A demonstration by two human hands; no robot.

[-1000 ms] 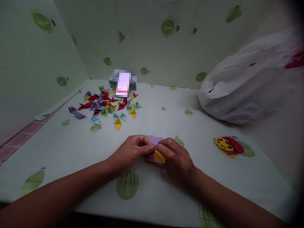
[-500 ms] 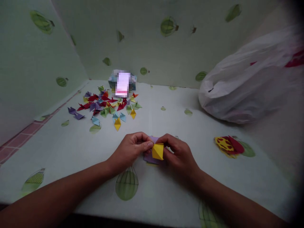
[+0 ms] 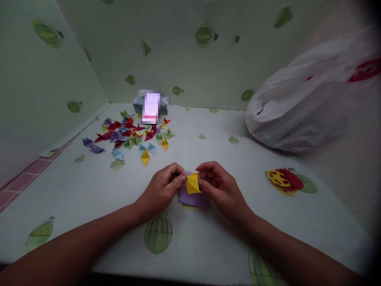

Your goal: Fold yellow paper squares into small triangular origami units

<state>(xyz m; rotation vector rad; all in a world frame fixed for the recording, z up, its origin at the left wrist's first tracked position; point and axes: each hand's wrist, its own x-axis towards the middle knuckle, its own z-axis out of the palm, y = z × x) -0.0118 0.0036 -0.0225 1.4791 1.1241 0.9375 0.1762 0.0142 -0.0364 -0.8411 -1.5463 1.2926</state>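
Note:
A small folded yellow paper (image 3: 193, 184) is held up between my two hands, above a stack of purple paper sheets (image 3: 193, 201). My left hand (image 3: 166, 183) pinches its left edge between thumb and fingers. On the other side, my right hand (image 3: 222, 184) has its thumb and a finger at the paper's right edge, with the other fingers curled above. A bit of a yellow-green sheet shows under the purple ones. Part of the stack is hidden by the folded paper and my hands.
Many small folded paper pieces (image 3: 127, 133) in several colours lie at the back left. Behind them a blurred bright screen (image 3: 151, 107) leans on a box. A white plastic bag (image 3: 291, 107) stands at right; yellow and red paper cut-outs (image 3: 281, 178) lie before it.
The yellow paper has turned and sits slightly further left and higher. My right fingers have loosened and spread a little around its right side. The view has shifted slightly.

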